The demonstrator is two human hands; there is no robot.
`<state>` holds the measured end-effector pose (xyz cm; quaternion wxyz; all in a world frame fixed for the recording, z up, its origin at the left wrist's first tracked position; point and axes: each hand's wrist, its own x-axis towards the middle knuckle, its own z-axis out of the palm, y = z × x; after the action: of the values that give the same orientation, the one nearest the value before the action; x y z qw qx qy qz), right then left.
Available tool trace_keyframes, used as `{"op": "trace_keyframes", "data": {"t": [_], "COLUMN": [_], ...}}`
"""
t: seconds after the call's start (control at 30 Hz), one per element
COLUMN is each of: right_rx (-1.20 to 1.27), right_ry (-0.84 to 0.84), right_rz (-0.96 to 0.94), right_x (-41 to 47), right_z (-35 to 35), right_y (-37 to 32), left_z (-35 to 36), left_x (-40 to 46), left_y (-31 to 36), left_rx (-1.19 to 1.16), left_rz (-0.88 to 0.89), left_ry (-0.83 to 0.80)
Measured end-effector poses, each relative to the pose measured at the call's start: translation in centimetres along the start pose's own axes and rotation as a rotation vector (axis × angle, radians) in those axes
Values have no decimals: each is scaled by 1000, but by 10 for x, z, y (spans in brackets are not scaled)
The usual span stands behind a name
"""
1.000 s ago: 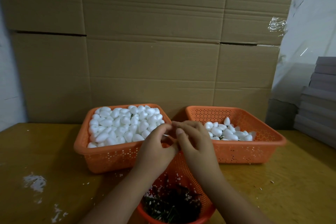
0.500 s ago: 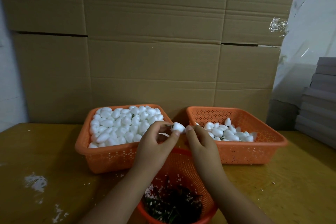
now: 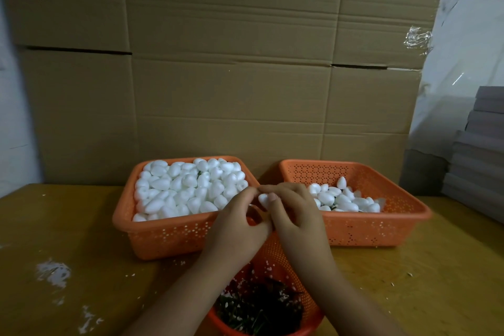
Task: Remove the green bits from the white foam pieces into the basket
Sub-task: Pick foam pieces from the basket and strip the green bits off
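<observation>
Early on, I judge: left basket [image 3: 163, 232] heaped, right basket [image 3: 381, 229] sparse.
Both hands, left [image 3: 237, 226] and right [image 3: 297, 215], pinch one foam piece [image 3: 263, 198] over the scrap basket [image 3: 283, 262].

Two square orange plastic baskets [image 3: 174, 234] [image 3: 381, 226]: perforated walls, smooth rims, dull sheen. Round orange plastic mesh basket [image 3: 275, 256]: finely perforated. White egg-shaped foam pieces [image 3: 188, 188]: matt, faintly grainy. Yellow-brown wooden table top [image 3: 68, 226]: visible grain, slight gloss, white scuffed patches. Stacked brown corrugated cardboard boxes [image 3: 231, 63]: matt, creased. Clear tape scrap [image 3: 418, 38]: glossy, crinkled.
</observation>
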<state>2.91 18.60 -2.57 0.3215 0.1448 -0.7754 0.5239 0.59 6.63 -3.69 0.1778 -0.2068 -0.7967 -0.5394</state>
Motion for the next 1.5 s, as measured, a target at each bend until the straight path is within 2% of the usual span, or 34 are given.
{"op": "trace_keyframes", "data": {"t": [0.13, 0.27, 0.37, 0.6, 1.0, 1.27, 1.5], "right_rx": [-63, 72, 67, 51, 246, 208, 192], "right_ry": [-60, 22, 46, 58, 74, 93, 112], "right_rz": [-33, 91, 167, 179, 412, 370, 213], "right_x": [-3, 0, 3, 2, 6, 5, 3], "right_z": [3, 0, -2, -1, -6, -7, -6], "right_y": [0, 0, 5, 5, 7, 5, 0], "left_z": [-2, -2, -2, -2, -3, -2, -2], "left_x": [1, 2, 2, 2, 1, 1, 2], "left_y": [0, 1, 1, 0, 0, -1, -5], "left_rx": [-55, -125, -133, -146, -130, -110, -77], "left_rz": [7, 17, 24, 26, 30, 29, 55], "left_ry": [15, 79, 112, 87, 93, 87, 31]}}
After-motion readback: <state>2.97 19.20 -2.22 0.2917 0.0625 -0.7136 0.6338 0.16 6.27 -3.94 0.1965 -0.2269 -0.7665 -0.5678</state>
